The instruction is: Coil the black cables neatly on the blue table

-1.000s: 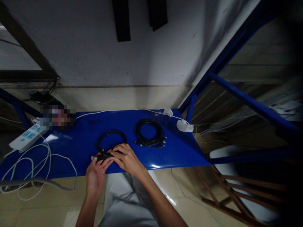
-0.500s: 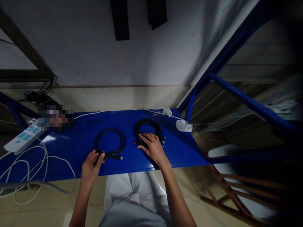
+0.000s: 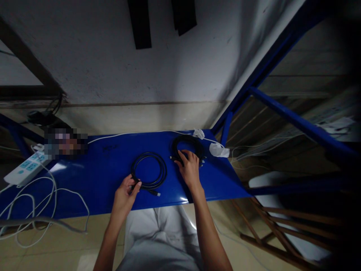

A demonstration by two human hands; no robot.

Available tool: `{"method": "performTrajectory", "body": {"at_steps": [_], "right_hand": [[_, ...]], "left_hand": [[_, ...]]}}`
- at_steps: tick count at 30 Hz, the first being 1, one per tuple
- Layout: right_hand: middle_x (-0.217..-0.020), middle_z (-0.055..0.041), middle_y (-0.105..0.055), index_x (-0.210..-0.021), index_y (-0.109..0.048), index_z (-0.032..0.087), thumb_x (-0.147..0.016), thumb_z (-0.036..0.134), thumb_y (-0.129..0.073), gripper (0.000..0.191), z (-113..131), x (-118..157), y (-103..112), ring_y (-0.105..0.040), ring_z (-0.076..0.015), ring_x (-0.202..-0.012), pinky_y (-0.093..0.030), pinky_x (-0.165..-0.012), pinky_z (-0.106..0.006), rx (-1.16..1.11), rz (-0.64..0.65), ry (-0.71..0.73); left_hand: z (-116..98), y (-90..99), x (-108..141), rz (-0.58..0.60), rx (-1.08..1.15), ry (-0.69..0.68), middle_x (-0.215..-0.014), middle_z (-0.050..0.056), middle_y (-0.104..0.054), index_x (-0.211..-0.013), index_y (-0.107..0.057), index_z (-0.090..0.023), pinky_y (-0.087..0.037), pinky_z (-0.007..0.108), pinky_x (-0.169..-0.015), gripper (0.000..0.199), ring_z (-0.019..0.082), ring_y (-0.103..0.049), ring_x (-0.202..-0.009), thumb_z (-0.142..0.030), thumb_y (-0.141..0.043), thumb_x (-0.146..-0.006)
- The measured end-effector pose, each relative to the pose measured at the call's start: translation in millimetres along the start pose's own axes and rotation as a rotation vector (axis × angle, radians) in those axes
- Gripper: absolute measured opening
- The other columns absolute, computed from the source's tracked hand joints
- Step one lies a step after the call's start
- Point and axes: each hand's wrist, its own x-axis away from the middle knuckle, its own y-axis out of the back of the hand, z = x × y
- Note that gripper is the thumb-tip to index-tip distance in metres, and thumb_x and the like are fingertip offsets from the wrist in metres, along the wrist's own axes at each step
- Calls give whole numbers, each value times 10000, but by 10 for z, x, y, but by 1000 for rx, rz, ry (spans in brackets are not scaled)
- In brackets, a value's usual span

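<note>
Working at a glossy blue tabletop [image 3: 96,169], set against a grey-white wall [image 3: 113,56] in dim light. With left hand [image 3: 125,194], pinching the near-left edge of a slim round coil of black cable [image 3: 164,171] between thumb and fingertips. Located near the front edge of the tabletop, with a silver-tipped black plug [image 3: 154,192] pointing right from its near side; any marking there too small to read. With right hand [image 3: 190,169], fingers and thumb spread, touching the near part of a thicker round coil of black cable [image 3: 186,139], right of and farther back than the slim coil, plug ends protruding on both sides. Cannot tell whether gripping or only pressing.

Farther out: along the back edge, a thin white cord [image 3: 169,131] and two crumpled white wrappings [image 3: 219,150]. Toward back left, a dark smudge [image 3: 109,148]; cannot tell whether lettering. At far left, a white rectangular power strip with pale-blue socket faces [image 3: 26,165], near loops of white cable [image 3: 55,197]; just behind, a pixelated patch [image 3: 63,143], unreadable. High on the wall, two flat black strips [image 3: 140,24]. At right, blue frame bars [image 3: 282,109] above brown wooden slats [image 3: 299,215].
</note>
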Motion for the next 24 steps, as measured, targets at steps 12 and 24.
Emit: {"method": "performTrajectory", "body": {"at_steps": [12,24], "right_hand": [[-1324,-134,-716,-1368,-754,258,-886,556,-886,582,807,445,39,-646,-335,-1274,-509,-1117,-545,-404,381,274],[-1486,-97,-670,-1375,-772,257,-991,212,-805,388,631,435,238,-445,-336,-1553,-318,-1301,-564,-365,599,214]], "left_hand": [[48,-215,-2,-82,-356,-324,-1063,126,-756,-1344,-713,-177,-608,328,-705,539,245,-744,-881,-496,-825,-924],[-33,144,-79,-59,-497,-458,-1222,88,-708,-1283,-729,-250,-614,367,-881,319,222,-725,-977,-464,-709,-1047]]}}
